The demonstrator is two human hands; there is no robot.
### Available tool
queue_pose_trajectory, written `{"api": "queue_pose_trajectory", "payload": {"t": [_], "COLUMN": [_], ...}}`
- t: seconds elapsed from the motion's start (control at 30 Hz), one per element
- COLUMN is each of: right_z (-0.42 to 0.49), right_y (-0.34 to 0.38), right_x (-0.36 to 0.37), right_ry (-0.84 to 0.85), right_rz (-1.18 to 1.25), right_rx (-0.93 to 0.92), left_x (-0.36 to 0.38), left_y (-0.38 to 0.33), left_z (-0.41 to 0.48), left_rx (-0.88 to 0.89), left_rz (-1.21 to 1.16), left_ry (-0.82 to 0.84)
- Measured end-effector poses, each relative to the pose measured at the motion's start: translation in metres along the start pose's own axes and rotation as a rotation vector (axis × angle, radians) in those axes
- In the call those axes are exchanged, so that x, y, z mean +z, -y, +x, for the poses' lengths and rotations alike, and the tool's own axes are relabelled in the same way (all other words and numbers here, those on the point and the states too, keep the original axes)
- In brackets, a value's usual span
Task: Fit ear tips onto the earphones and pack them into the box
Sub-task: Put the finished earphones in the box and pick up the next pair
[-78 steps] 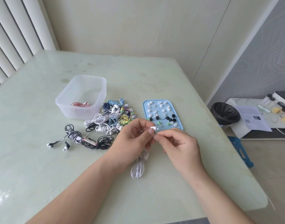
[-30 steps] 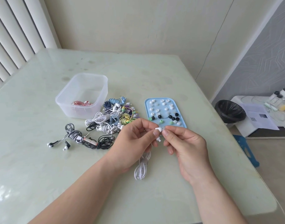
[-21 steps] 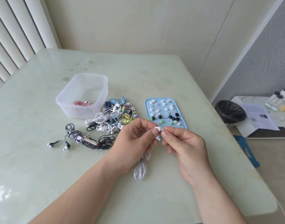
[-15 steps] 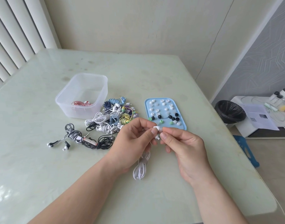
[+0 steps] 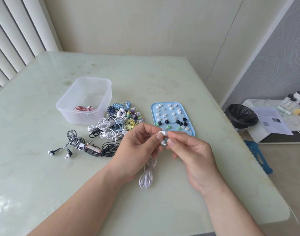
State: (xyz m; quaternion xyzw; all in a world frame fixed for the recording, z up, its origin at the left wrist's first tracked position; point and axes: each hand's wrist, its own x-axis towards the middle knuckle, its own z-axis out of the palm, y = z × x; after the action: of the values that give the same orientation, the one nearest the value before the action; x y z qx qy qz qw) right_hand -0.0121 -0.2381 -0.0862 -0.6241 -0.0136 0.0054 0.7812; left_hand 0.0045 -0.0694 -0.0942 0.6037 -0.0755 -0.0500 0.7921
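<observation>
The white earbud (image 5: pixel 162 133) is held above the tabletop (image 5: pixel 43 167) between both hands. The left hand (image 5: pixel 137 150) has thumb and forefinger clamped on its body, and the right hand (image 5: pixel 191 155) has its fingers pinched together on the nose end. The second earbud (image 5: pixel 162 143) hangs just below, and the coiled white cable (image 5: pixel 147 174) trails down at 6 o'clock onto the tabletop.

This looks like the tip-fitting step, though the fingertips hide whether the tip is seated. The next move likely calls for a firm push and twist, then the second earbud.

At 1 o'clock lies the blue tray (image 5: pixel 153 106) of loose ear tips (image 5: pixel 170 108). The earphone pile (image 5: pixel 118 123) sits at 10 o'clock. Beyond it is the clear box (image 5: pixel 94 79), which holds one red-and-white set (image 5: pixel 83 109).
</observation>
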Motion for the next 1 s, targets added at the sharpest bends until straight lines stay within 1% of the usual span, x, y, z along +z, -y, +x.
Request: {"api": "queue_pose_trajectory", "payload": {"t": [0.13,0.33,0.6,0.7,0.8,0.87,0.93,0.97,1.0], "right_z": [0.003,0.004,0.004,0.003,0.001,0.001,0.006,0.011,0.018], "right_y": [-0.003,-0.004,-0.007,-0.006,-0.003,0.000,0.004,0.007,0.009], "right_x": [0.000,0.000,0.001,0.003,0.009,0.012,0.014,0.014,0.012], "right_ry": [-0.080,-0.090,-0.080,-0.096,-0.105,-0.133,-0.199,-0.228,-0.242], "right_rz": [0.052,0.064,-0.030,-0.040,-0.055,-0.093,-0.153,-0.238,-0.398], "right_rx": [0.001,-0.010,-0.058,-0.047,-0.035,-0.048,-0.050,-0.060,-0.093], "left_x": [0.000,-0.001,-0.001,0.000,0.001,0.001,0.000,-0.002,-0.002], "left_y": [0.000,-0.001,-0.004,-0.004,-0.005,-0.007,-0.010,-0.011,-0.012], "left_z": [0.000,0.000,-0.002,-0.001,-0.001,0.000,0.000,-0.001,-0.002], "left_rx": [-0.001,-0.004,0.015,0.007,-0.002,-0.011,-0.025,-0.031,-0.038], "left_rz": [0.000,-0.010,0.010,-0.003,-0.065,-0.134,-0.207,-0.237,-0.261], "left_ry": [0.029,0.055,0.092,0.084,0.052,0.012,-0.021,-0.030,-0.037]}}
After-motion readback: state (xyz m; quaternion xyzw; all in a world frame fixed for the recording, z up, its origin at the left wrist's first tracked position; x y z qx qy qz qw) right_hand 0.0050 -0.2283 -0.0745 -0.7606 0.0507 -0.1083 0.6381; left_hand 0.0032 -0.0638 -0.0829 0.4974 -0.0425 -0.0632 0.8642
